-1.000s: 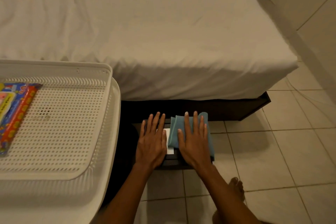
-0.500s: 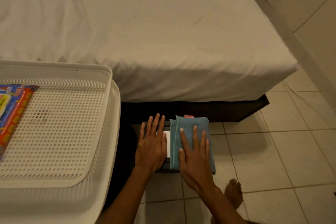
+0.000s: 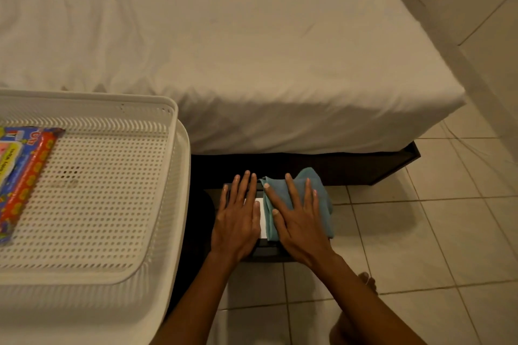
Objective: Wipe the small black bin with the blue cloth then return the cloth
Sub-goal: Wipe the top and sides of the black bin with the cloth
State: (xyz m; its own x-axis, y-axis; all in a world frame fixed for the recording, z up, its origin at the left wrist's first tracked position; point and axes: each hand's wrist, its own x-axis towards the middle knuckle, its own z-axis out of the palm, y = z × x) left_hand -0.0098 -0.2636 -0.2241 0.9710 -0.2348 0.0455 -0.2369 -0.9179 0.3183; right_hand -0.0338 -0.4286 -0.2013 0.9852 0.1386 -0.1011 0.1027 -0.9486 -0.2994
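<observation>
We're mid-wipe, by our read. Right hand (image 3: 301,228) lies flat, fingers spread, palm pressing the blue cloth (image 3: 308,204) onto the top of the small black bin (image 3: 266,246); it isn't pinching the cloth, just pinning it under the palm. Left hand (image 3: 238,221) is also flat and open just beside it, holding nothing, steadying the bin top. A white label (image 3: 262,218) shows in the gap between the two hands.

The bin sits on the tiled floor (image 3: 420,246), directly under both hands, with the bed (image 3: 252,50) beyond the fingertips and the white perforated basket (image 3: 173,204) off to the left of the left hand.

Next move, as we judge it: keep palm pressure, sweep the cloth across the lid and then the sides, left hand bracing so the bin doesn't slide. Cloth return comes after; we can't tell where it belongs.

Count: one bin, one cloth, one basket, one colourful packet (image 3: 25,176) in it, two hands.
</observation>
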